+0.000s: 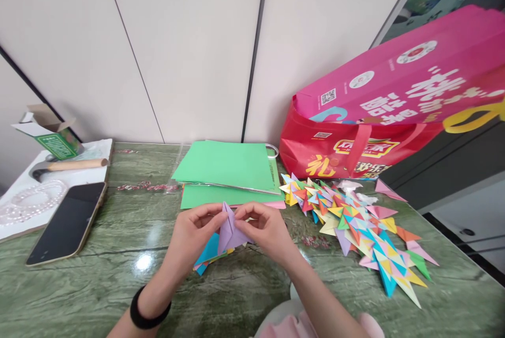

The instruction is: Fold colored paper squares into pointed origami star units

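Note:
A folded piece of purple paper (229, 234) is held up between both hands over the green marbled table. My left hand (196, 233) pinches its left edge between thumb and fingers. On the other side, my right hand (266, 230) grips its right edge the same way. Below and partly behind the purple paper lies a small pile of coloured paper pieces (209, 253), blue on top, mostly hidden. Just beyond the hands rest green paper sheets (229, 167), some in a clear sleeve.
At right spreads a heap of folded paper triangles (355, 217), with a red gift bag (307, 143) and pink bag (394, 75) behind. At left lie a phone (67, 222), a wooden-handled hook tool (74, 165), a bead string (35, 201) and a green box (59, 143).

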Action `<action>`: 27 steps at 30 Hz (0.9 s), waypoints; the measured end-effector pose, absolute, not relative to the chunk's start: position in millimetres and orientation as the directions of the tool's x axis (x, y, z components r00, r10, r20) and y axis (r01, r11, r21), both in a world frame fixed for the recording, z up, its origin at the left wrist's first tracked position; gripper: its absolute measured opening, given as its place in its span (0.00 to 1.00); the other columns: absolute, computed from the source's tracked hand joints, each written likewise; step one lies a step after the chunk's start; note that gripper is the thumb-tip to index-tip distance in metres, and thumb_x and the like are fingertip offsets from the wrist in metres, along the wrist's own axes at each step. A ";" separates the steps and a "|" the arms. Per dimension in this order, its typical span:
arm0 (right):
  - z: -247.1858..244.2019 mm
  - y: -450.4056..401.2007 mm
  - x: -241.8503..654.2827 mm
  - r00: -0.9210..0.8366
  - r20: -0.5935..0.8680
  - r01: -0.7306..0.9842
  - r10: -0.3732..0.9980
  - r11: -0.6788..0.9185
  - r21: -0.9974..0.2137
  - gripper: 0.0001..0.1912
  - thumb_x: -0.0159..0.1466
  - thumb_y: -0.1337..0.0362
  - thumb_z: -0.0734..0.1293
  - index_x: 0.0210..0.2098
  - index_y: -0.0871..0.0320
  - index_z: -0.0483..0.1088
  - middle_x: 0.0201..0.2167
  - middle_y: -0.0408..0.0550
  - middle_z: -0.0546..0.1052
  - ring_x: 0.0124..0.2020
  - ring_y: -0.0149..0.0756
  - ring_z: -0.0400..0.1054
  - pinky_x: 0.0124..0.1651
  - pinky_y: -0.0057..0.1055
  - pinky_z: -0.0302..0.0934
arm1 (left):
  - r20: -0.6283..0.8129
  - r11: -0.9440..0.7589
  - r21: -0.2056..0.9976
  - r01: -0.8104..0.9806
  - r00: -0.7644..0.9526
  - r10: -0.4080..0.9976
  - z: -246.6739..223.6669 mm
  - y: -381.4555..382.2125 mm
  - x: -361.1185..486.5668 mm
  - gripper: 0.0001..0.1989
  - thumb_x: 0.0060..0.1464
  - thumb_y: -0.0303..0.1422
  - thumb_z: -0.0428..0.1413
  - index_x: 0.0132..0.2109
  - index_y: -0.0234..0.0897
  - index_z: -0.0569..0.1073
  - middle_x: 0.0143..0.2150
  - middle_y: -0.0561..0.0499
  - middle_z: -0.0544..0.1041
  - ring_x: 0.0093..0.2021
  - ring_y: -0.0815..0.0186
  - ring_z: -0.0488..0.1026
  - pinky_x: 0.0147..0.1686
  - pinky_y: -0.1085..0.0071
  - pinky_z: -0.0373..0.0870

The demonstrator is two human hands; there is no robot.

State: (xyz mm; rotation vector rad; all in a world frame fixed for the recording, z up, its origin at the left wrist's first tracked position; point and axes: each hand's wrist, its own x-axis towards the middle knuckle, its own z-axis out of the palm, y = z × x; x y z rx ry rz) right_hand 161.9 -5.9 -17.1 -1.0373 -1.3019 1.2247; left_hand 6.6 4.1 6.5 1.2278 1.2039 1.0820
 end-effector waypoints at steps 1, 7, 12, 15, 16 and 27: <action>-17.3 -5.7 161.6 -0.103 0.120 -0.045 0.987 0.116 -0.992 0.03 0.52 0.66 0.68 0.27 0.58 0.70 0.27 0.45 0.73 0.29 0.31 0.66 0.29 0.26 0.62 | -0.066 0.063 0.997 0.050 0.075 0.995 6.5 4.1 6.7 0.10 0.41 0.35 0.61 0.33 0.35 0.78 0.31 0.50 0.81 0.31 0.62 0.75 0.31 0.71 0.72; -17.6 -5.2 161.5 -0.055 0.119 -0.043 0.991 0.117 -0.992 0.04 0.51 0.65 0.69 0.27 0.59 0.71 0.27 0.46 0.74 0.29 0.33 0.67 0.29 0.27 0.63 | -0.095 0.093 0.995 0.028 0.091 0.991 6.9 4.1 8.1 0.13 0.40 0.36 0.61 0.36 0.35 0.78 0.33 0.49 0.81 0.33 0.61 0.75 0.31 0.71 0.72; -17.4 -5.5 161.5 -0.060 0.095 -0.027 0.994 0.094 -0.995 0.04 0.52 0.65 0.68 0.27 0.59 0.71 0.27 0.45 0.74 0.28 0.32 0.67 0.28 0.26 0.61 | -0.113 0.113 0.994 0.003 0.093 0.989 5.3 3.8 8.5 0.12 0.37 0.34 0.63 0.33 0.35 0.77 0.31 0.49 0.81 0.33 0.61 0.76 0.33 0.71 0.72; -17.9 -5.5 161.2 -0.085 0.108 0.005 0.991 0.109 -0.994 0.04 0.52 0.65 0.67 0.28 0.58 0.72 0.26 0.45 0.74 0.28 0.32 0.67 0.29 0.26 0.61 | -0.105 0.102 0.994 0.030 0.087 0.991 4.2 3.6 8.2 0.10 0.38 0.34 0.63 0.31 0.34 0.77 0.30 0.49 0.80 0.32 0.61 0.76 0.32 0.71 0.72; -18.1 -5.5 161.1 -0.092 0.110 0.014 0.990 0.112 -0.994 0.04 0.53 0.65 0.66 0.28 0.58 0.72 0.26 0.45 0.74 0.28 0.32 0.67 0.29 0.26 0.61 | -0.103 0.100 0.994 0.036 0.091 0.991 4.0 3.6 8.2 0.10 0.38 0.34 0.63 0.31 0.34 0.78 0.30 0.48 0.80 0.32 0.61 0.76 0.32 0.71 0.72; -18.2 -5.8 163.6 -0.138 0.133 -0.025 0.981 0.131 -0.991 0.11 0.53 0.68 0.65 0.35 0.56 0.75 0.34 0.48 0.75 0.34 0.34 0.67 0.31 0.26 0.62 | -0.156 0.158 0.987 0.008 0.208 0.966 2.3 4.2 8.0 0.15 0.39 0.35 0.63 0.37 0.34 0.76 0.33 0.48 0.81 0.33 0.61 0.76 0.33 0.71 0.72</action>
